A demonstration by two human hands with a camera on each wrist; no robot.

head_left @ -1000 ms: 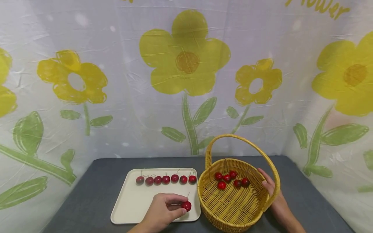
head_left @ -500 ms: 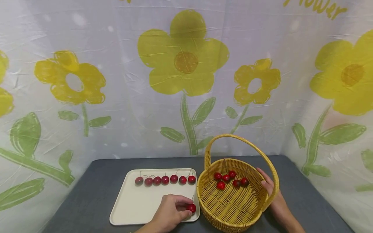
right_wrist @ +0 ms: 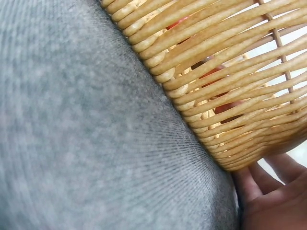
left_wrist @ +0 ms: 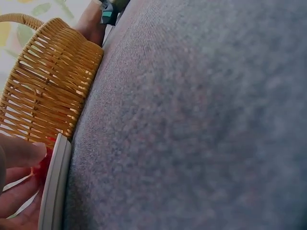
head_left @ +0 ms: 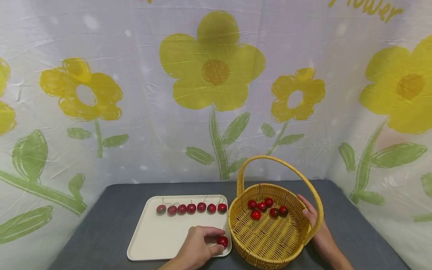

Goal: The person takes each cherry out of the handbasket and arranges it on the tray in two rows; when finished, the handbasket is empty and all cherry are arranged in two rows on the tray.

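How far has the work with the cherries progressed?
Seven cherries already line the far side of the tray, looking done. The left hand pinches one cherry at the tray's near right corner. Six cherries in the basket, which the right hand touches, probably remain.

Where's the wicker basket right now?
In the head view, the wicker basket stands immediately right of the white tray, with the person's right hand at its right rim.

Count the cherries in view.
14 cherries: seven in a row on the tray, six in the basket, one in the left hand. Hand or basket wall may hide others.
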